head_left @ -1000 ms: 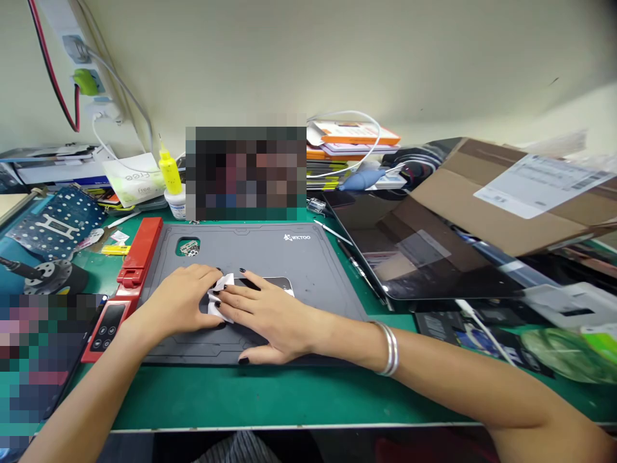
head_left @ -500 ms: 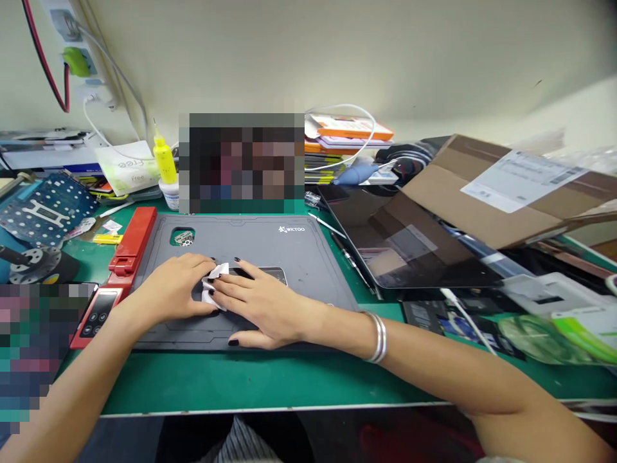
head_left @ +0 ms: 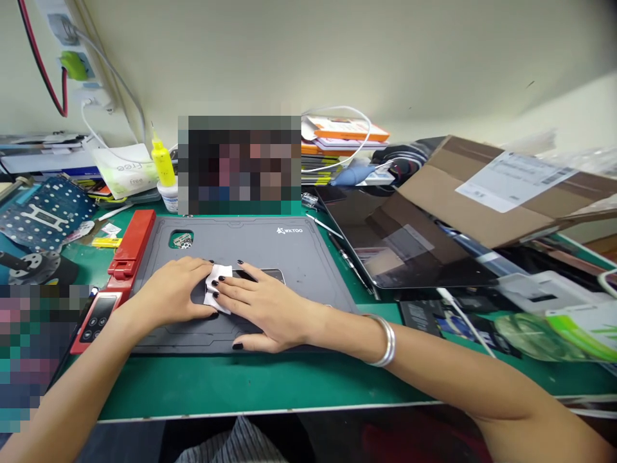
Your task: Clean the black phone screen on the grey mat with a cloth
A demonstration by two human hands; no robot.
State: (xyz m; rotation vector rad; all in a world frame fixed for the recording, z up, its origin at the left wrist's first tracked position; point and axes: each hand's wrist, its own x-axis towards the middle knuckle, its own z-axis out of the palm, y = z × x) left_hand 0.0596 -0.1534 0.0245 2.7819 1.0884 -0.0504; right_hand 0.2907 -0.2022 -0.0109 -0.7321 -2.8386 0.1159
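The left hand [head_left: 168, 292] and right hand [head_left: 270, 310] are working close together on a grey WKTOO repair mat [head_left: 250, 244]; both are pinching a white tissue [head_left: 218, 287] in a narrow grip between their fingertips; the tissue is sitting between the hands, at the edge of a dark glass-fronted device [head_left: 272, 274] that the right hand is largely covering; the right hand's fingers are spreading flat, which seems a good way of keeping the pressure even and the device steady; light, controlled fingertip contact looks best here; a red plastic holder [head_left: 131, 244] is lying along the mat's left edge, and a silver bangle [head_left: 385, 341] is sitting on the right wrist, well clear of the tissue.
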